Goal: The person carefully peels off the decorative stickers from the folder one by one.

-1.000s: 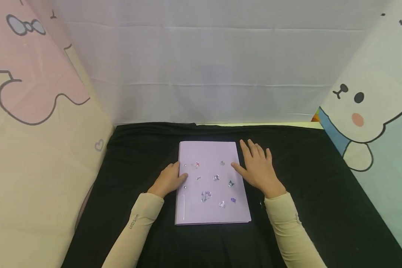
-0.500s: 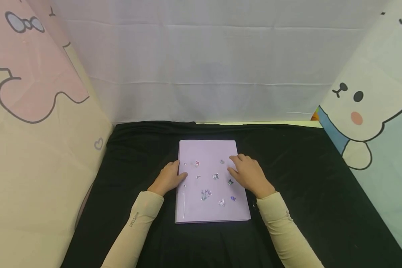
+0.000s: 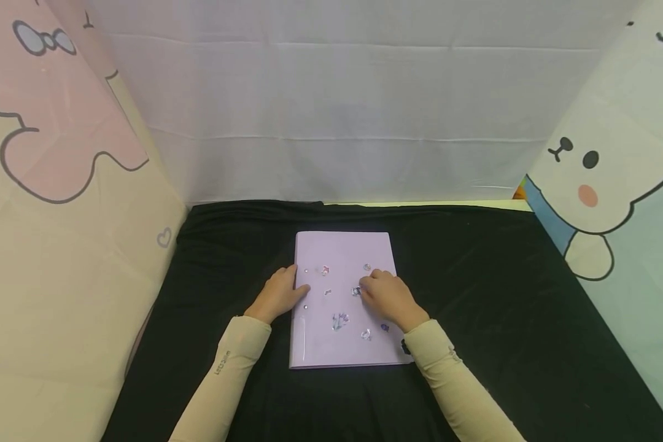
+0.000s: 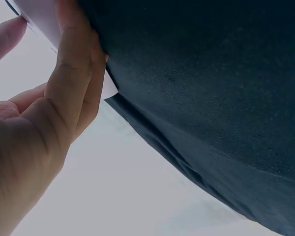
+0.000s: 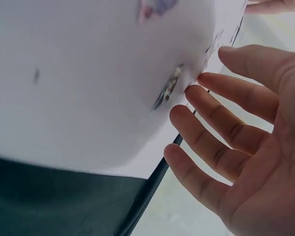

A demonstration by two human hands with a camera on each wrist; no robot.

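A light purple folder lies closed on the black cloth, several shiny stickers scattered over its cover. At its left edge my left hand holds the spine, thumb on the cover and fingers along the side. The left wrist view shows those fingers lying along the folder's edge. My right hand is over the right half of the cover, fingertips beside a silvery sticker near the middle. In the right wrist view its fingers are spread and slightly bent, with nothing between them. That hand hides part of the cover.
Black cloth covers the table around the folder. A white sheet hangs behind it. Printed cloths with cartoon figures stand at the left and the right.
My right hand has come from the folder's right edge leftward and down over the cover, and its fingers have drawn in. The left hand and folder have stayed put.
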